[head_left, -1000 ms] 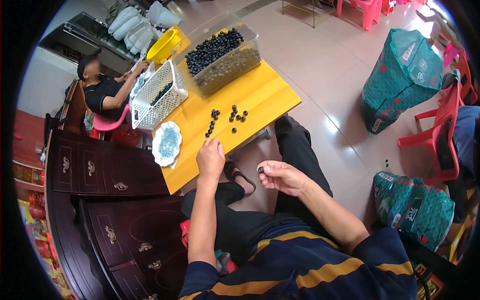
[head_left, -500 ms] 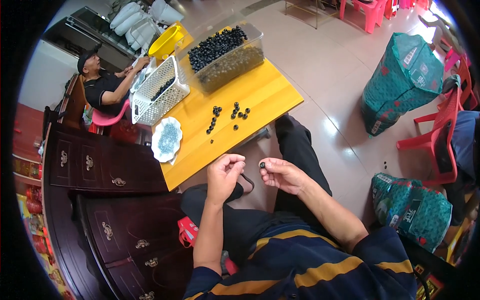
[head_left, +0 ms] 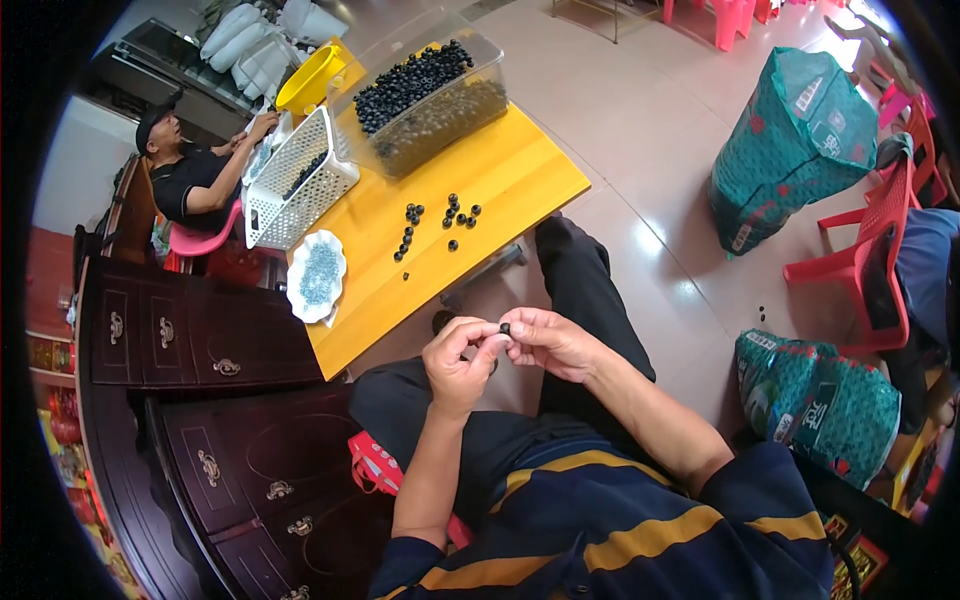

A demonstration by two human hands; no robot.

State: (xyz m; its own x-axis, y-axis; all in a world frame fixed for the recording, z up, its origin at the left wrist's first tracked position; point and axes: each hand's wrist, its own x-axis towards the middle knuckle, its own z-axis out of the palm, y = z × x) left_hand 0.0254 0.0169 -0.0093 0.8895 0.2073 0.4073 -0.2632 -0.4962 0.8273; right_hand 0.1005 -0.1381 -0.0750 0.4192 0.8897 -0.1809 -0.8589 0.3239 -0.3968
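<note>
Above my lap, both hands meet at the fingertips. My right hand [head_left: 556, 345] pinches a small round black part [head_left: 505, 328] between thumb and fingers. Closed beside it, my left hand [head_left: 461, 362] has thumb and forefinger right at that part; whatever they pinch is too small to make out. On the yellow wooden table [head_left: 390, 318] lie several loose black round parts [head_left: 452, 212] of the same look. A white scalloped dish [head_left: 338, 268] near the table's left edge holds small clear bluish pieces [head_left: 319, 275].
A clear plastic bin [head_left: 440, 120] full of black parts stands at the back, beside a white perforated basket [head_left: 300, 205] and yellow basin [head_left: 309, 80]. Another person [head_left: 190, 175] sits behind. Dark drawers [head_left: 190, 330] stand left; green bags [head_left: 790, 150] and red chairs [head_left: 870, 260] right.
My hands, apart before, have come together, with the left fingertips now against the black part in my right hand. The whole view has shifted slightly.
</note>
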